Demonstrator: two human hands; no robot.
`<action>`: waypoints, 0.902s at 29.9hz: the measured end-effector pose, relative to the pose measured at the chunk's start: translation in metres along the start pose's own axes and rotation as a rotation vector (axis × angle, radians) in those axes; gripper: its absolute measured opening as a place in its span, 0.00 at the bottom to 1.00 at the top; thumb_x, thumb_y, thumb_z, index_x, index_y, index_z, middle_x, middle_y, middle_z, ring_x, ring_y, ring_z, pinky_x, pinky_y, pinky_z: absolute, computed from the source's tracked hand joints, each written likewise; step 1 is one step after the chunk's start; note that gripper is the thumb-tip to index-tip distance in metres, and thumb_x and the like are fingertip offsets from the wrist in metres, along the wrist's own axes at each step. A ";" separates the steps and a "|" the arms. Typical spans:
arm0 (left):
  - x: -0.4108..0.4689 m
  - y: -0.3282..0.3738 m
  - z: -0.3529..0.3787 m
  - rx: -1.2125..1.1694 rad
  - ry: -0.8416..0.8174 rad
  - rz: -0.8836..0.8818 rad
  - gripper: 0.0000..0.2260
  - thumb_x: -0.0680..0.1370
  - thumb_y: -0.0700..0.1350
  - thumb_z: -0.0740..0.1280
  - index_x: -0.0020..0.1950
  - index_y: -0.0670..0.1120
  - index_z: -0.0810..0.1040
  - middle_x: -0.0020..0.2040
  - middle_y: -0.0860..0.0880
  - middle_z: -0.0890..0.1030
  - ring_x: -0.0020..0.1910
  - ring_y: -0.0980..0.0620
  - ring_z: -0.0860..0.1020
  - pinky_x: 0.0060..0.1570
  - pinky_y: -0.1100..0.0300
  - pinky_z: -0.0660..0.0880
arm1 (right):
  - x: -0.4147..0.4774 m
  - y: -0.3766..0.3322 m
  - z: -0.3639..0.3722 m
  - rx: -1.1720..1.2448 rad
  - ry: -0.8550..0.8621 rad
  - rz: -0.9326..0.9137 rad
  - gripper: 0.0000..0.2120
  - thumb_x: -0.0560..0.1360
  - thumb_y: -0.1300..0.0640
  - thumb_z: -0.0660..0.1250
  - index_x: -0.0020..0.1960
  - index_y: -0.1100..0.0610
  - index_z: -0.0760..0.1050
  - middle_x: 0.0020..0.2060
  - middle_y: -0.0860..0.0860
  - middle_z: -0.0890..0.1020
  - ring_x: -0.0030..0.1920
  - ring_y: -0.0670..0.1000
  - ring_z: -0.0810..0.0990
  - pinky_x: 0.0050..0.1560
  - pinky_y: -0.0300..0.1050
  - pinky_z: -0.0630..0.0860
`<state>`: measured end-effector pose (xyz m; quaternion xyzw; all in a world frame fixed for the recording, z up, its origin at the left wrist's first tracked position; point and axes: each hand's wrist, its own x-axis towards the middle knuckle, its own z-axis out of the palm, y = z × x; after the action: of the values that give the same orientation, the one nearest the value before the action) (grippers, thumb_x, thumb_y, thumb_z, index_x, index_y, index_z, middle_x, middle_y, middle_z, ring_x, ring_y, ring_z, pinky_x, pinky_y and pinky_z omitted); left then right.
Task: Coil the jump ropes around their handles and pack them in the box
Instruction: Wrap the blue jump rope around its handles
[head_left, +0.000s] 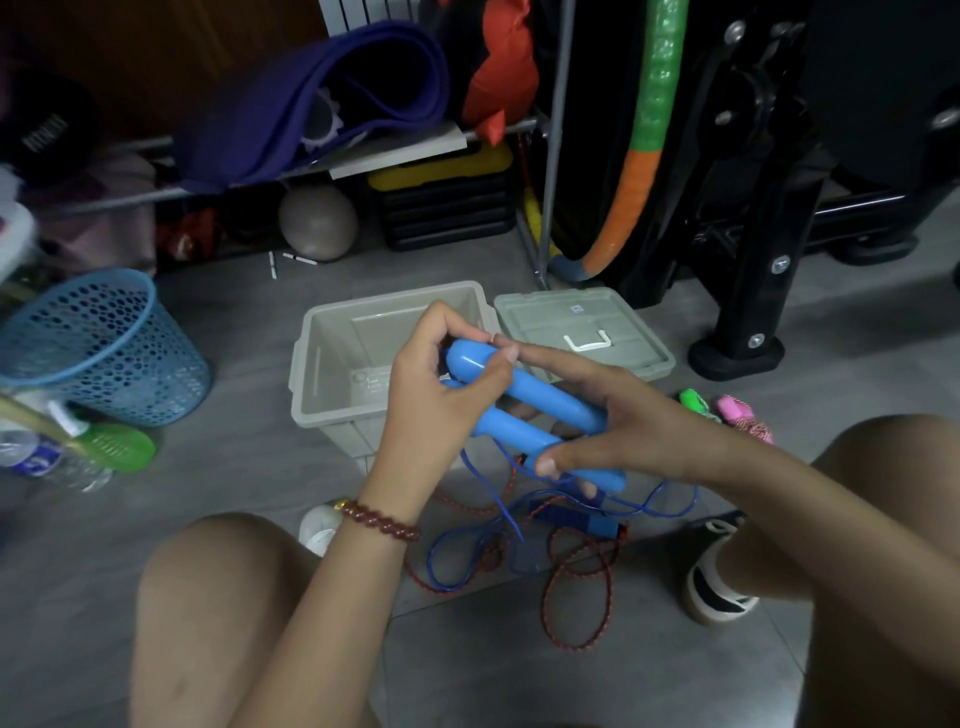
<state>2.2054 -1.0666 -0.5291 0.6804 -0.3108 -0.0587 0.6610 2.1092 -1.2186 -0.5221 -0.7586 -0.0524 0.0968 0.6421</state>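
Note:
Two light blue jump rope handles (540, 402) lie side by side in both my hands, above the near edge of an open beige box (332, 364). My left hand (436, 384) grips their far ends. My right hand (608, 415) wraps around their near ends. The thin blue rope (467, 551) hangs from the handles and lies in loose loops on the floor. A red braided rope (576, 603) is tangled with it, next to dark blue handles (571, 519). Green and pink handles (727, 408) lie right of my right hand.
The box lid (582, 327) lies flat to the box's right. A blue mesh basket (104, 348) stands at left, with bottles (78, 452) beside it. A shelf with a purple mat, a ball and a black stand are behind. My knees and a shoe (711, 571) frame the ropes.

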 end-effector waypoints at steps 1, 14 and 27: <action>0.000 0.000 0.001 0.006 0.007 0.004 0.09 0.73 0.36 0.70 0.42 0.41 0.70 0.39 0.49 0.79 0.39 0.57 0.77 0.41 0.63 0.75 | 0.000 -0.001 -0.002 -0.018 0.008 -0.004 0.40 0.71 0.68 0.71 0.73 0.42 0.58 0.54 0.54 0.81 0.35 0.57 0.81 0.33 0.49 0.79; 0.002 -0.001 0.006 0.071 0.122 0.022 0.14 0.72 0.50 0.61 0.31 0.47 0.59 0.27 0.54 0.60 0.28 0.59 0.60 0.29 0.68 0.61 | -0.003 -0.006 -0.002 -0.053 -0.157 0.055 0.33 0.75 0.68 0.65 0.74 0.47 0.58 0.54 0.52 0.82 0.42 0.57 0.79 0.38 0.52 0.78; 0.002 -0.001 0.006 0.082 0.057 -0.043 0.07 0.71 0.41 0.61 0.34 0.45 0.66 0.30 0.55 0.68 0.30 0.60 0.66 0.33 0.67 0.66 | -0.008 -0.006 -0.006 0.287 -0.227 0.155 0.28 0.76 0.48 0.64 0.72 0.32 0.57 0.62 0.61 0.73 0.48 0.59 0.80 0.44 0.57 0.80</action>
<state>2.2043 -1.0727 -0.5302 0.7148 -0.2791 -0.0407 0.6400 2.1030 -1.2247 -0.5150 -0.6453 -0.0516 0.2371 0.7243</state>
